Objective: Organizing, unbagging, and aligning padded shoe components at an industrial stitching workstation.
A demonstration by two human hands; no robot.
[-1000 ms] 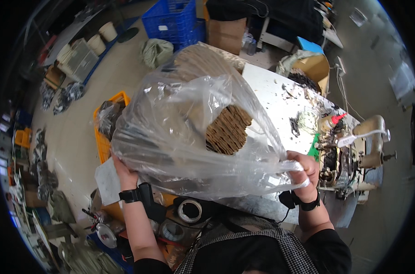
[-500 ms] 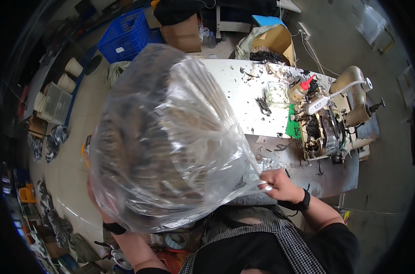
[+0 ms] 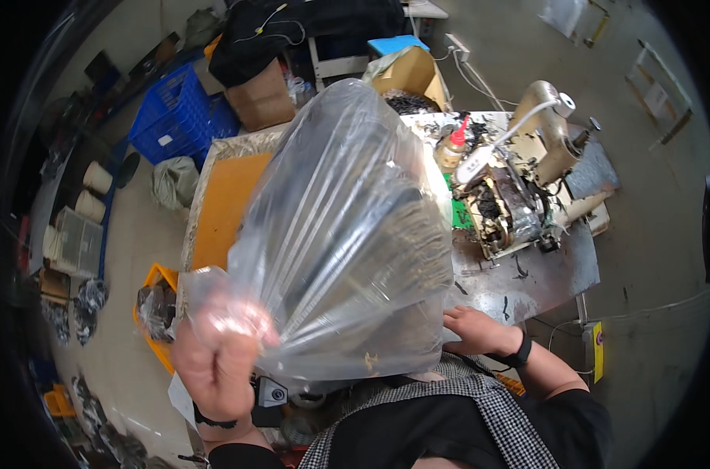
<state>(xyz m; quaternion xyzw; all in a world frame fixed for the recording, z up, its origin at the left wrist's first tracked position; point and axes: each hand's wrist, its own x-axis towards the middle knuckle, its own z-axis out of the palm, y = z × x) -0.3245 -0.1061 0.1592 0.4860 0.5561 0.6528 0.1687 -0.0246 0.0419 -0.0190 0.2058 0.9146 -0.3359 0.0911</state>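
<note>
A large clear plastic bag (image 3: 347, 234) fills the middle of the head view, above the table's near side. Brownish, layered contents show dimly through its right part; I cannot make out what they are. My left hand (image 3: 222, 352) is closed around the bag's gathered plastic at its lower left, with loose film bunched over the fingers. On the other side, my right hand (image 3: 484, 332) lies against the bag's lower right edge, fingers stretched out, the fingertips partly hidden behind the plastic.
To the right, a beige machine (image 3: 519, 195) covered in dark scraps stands on the metal-topped table (image 3: 558, 273), beside a red-tipped bottle (image 3: 451, 148). A blue crate (image 3: 167, 117) and a cardboard box (image 3: 261, 98) are behind. A yellow basket (image 3: 158, 277) sits at left.
The bag has turned, its gathered end passing from the right side to the lower left. My left hand now grips it there; my right hand has let go of the twisted plastic.
</note>
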